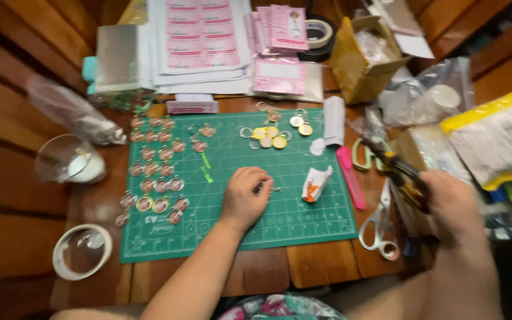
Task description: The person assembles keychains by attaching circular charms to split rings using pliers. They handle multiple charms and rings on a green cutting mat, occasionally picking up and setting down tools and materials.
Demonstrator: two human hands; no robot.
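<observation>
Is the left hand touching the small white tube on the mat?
Apart. The head view shows bare green mat between the left hand and the tube.

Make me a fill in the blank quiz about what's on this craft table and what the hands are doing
1. The left hand rests on a cutting mat coloured ____.
2. The right hand grips a pair of ____ with yellow and black handles.
3. The scissors lie to the ____ of the mat.
4. The utility knife is ____ in colour.

Missing words: green; pliers; right; pink
</observation>
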